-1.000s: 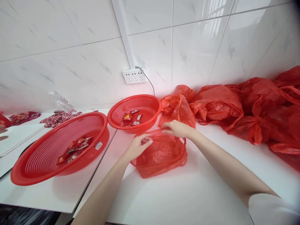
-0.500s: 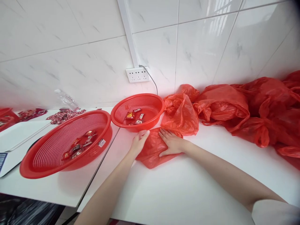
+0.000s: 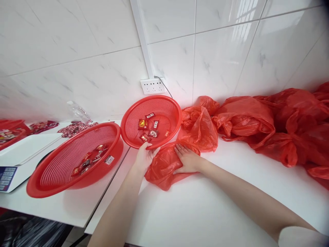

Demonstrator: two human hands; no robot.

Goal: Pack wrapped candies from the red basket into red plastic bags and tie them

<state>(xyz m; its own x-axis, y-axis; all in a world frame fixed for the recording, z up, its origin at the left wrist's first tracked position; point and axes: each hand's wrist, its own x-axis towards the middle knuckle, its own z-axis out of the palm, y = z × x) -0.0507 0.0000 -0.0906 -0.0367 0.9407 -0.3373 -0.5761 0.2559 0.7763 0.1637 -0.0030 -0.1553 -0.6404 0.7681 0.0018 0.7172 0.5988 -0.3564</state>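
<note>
My left hand [image 3: 145, 157] grips the near rim of the round red plastic basket [image 3: 177, 127], thumb over the edge. The basket tips toward me, and several small wrapped candies [image 3: 153, 133] lie in it. Just in front sits a crumpled red plastic bag [image 3: 163, 166], partly against my left fingers. My right hand [image 3: 188, 158] lies flat on that bag, fingers spread. What the bag holds, if anything, cannot be made out.
A larger red basket [image 3: 59, 164] with wrapped candies stands to the left, near a white scale [image 3: 25, 154] and a clear bottle [image 3: 79, 111]. More red plastic bags [image 3: 246, 116] line the wall at right. A socket strip [image 3: 153, 86] with a cable sits behind.
My left hand has moved from the bag to the basket's near rim. The basket now tips toward me, showing more of its inside. My right hand stays on the bag.
</note>
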